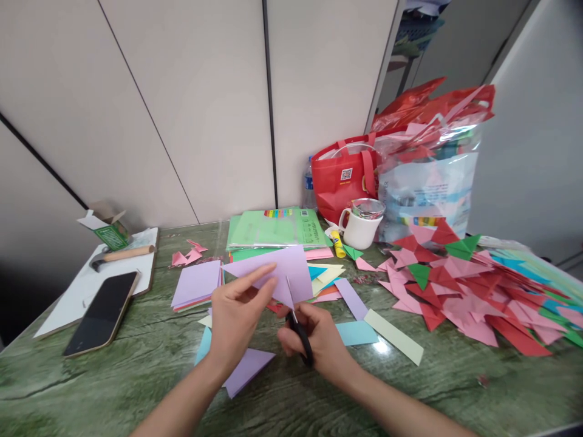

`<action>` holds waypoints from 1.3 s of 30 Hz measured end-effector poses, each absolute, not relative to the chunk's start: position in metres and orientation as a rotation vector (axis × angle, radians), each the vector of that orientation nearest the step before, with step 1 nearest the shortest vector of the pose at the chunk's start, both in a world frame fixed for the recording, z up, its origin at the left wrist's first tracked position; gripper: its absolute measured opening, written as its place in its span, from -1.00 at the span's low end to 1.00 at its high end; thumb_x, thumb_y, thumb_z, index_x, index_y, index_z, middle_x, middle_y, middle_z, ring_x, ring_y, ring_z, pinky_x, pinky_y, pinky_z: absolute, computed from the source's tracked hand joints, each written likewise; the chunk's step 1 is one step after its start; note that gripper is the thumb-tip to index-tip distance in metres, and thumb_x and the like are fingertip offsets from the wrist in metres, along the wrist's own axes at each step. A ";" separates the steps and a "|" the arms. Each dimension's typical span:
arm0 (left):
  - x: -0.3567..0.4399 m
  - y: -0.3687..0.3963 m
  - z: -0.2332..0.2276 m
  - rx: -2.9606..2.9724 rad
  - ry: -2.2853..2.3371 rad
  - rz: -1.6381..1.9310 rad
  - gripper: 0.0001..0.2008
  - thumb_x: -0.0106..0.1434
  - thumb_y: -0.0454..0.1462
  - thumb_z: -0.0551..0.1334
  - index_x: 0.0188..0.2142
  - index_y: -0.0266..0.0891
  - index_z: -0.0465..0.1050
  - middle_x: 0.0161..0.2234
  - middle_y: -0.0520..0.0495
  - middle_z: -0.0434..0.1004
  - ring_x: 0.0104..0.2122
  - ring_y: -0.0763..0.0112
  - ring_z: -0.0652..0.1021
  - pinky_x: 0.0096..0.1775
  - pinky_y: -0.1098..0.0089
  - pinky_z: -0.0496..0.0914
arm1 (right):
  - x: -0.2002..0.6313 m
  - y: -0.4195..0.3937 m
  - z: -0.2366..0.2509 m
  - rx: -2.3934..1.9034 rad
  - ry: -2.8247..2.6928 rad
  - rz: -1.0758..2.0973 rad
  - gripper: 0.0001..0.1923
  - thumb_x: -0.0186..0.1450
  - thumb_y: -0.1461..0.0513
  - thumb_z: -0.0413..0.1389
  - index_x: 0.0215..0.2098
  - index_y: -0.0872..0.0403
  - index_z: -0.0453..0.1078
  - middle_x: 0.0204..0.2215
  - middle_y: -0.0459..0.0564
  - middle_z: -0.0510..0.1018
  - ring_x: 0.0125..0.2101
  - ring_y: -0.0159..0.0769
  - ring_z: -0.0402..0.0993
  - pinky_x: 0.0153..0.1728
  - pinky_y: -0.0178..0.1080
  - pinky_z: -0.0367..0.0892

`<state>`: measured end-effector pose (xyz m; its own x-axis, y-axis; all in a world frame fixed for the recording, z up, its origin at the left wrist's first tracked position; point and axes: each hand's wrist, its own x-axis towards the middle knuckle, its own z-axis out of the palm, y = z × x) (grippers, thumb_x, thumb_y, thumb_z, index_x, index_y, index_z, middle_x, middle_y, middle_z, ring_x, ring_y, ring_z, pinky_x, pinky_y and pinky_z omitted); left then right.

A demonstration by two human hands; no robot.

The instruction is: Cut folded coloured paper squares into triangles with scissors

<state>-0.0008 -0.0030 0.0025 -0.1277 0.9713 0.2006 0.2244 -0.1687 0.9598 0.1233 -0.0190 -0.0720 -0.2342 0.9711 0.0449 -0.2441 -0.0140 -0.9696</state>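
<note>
My left hand point(241, 312) pinches a sheet of purple paper point(285, 267) between thumb and fingers, holding it above the table. In my right hand point(314, 337) is a pair of scissors point(300, 340) with black handles. The blades point up and away from me, on the sheet at its lower right part. Below my left forearm lies a folded purple paper triangle point(248, 371). Left of the held sheet sits a stack of square coloured paper point(197, 284). Cut strips lie to the right: one purple point(351, 298), one blue point(357, 333), one pale green point(394, 335).
A phone point(102, 312) and a hammer point(122, 257) lie at the left by a small green box point(109, 230). Behind are green paper packs point(277, 227), a glue stick point(337, 243), a white mug point(361, 224) and a red bag point(339, 182). Folded paper pieces point(464, 279) heap at right.
</note>
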 end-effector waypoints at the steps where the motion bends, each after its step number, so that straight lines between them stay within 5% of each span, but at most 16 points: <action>1: 0.000 -0.004 0.003 1.441 1.374 1.343 -0.74 0.01 -0.29 0.32 -0.24 -0.20 0.58 -0.70 0.08 0.52 -0.66 0.54 0.47 -0.56 0.58 0.32 | 0.124 -0.018 -0.071 -0.895 -1.210 1.455 -0.79 0.00 0.21 0.23 -0.50 0.10 0.28 -0.70 -0.20 0.37 -0.68 -0.45 0.23 -0.63 -0.39 0.14; 4: 0.002 -0.005 0.005 1.446 1.342 1.336 -0.78 -0.01 -0.33 0.32 -0.30 -0.20 0.60 -0.69 0.08 0.54 -0.67 0.53 0.50 -0.56 0.61 0.34 | 0.126 -0.017 -0.068 -0.876 -1.230 1.434 -0.73 -0.05 0.21 0.27 -0.59 0.10 0.24 -0.63 -0.16 0.38 -0.61 -0.45 0.23 -0.58 -0.38 0.15; 16: 0.000 0.000 -0.002 1.438 1.342 1.327 -0.76 0.02 -0.29 0.31 -0.26 -0.22 0.58 -0.70 0.08 0.52 -0.68 0.52 0.47 -0.59 0.58 0.36 | 0.130 -0.015 -0.065 -0.783 -1.179 1.567 -0.60 -0.14 0.14 0.36 -0.40 0.13 0.38 -0.50 -0.08 0.48 -0.46 -0.29 0.41 -0.40 -0.29 0.34; 22: -0.005 0.001 -0.003 1.374 1.300 1.376 -0.74 0.02 -0.26 0.32 -0.24 -0.22 0.57 -0.45 -0.03 0.63 -0.62 0.50 0.50 -0.55 0.52 0.37 | 0.131 -0.014 -0.068 -0.627 -1.211 1.603 -0.42 -0.12 0.10 0.37 -0.16 0.10 0.39 -0.23 0.07 0.55 -0.16 -0.11 0.46 -0.11 -0.13 0.34; 28: -0.004 -0.001 0.003 1.277 1.209 1.301 -0.70 0.04 -0.27 0.31 -0.18 -0.25 0.54 -0.69 0.03 0.53 -0.68 0.47 0.48 -0.55 0.50 0.39 | 0.130 -0.014 -0.066 -0.644 -1.222 1.543 -0.59 -0.03 0.00 0.29 -0.37 0.10 0.36 -0.33 0.05 0.57 -0.29 -0.16 0.49 -0.21 -0.15 0.38; 34: -0.006 0.001 0.002 1.329 1.288 1.353 -0.78 -0.02 -0.30 0.35 -0.30 -0.20 0.59 -0.42 -0.01 0.62 -0.56 0.54 0.49 -0.49 0.57 0.37 | 0.129 -0.016 -0.065 -0.726 -1.209 1.480 -0.55 -0.06 -0.01 0.30 -0.38 0.12 0.37 -0.43 0.02 0.54 -0.45 -0.26 0.45 -0.36 -0.23 0.37; 39: -0.005 0.003 0.005 1.174 1.193 1.313 -0.74 -0.04 -0.32 0.34 -0.27 -0.24 0.58 -0.55 0.02 0.58 -0.63 0.55 0.44 -0.54 0.53 0.35 | 0.129 -0.016 -0.067 -0.732 -1.203 1.499 -0.55 -0.07 -0.01 0.30 -0.38 0.12 0.37 -0.44 0.02 0.54 -0.46 -0.27 0.45 -0.37 -0.25 0.36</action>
<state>-0.0055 0.0027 0.0049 -0.0623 0.9971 0.0445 -0.0511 -0.0477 0.9976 0.1292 -0.0159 -0.0669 -0.2810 0.9500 0.1364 -0.3389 0.0348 -0.9402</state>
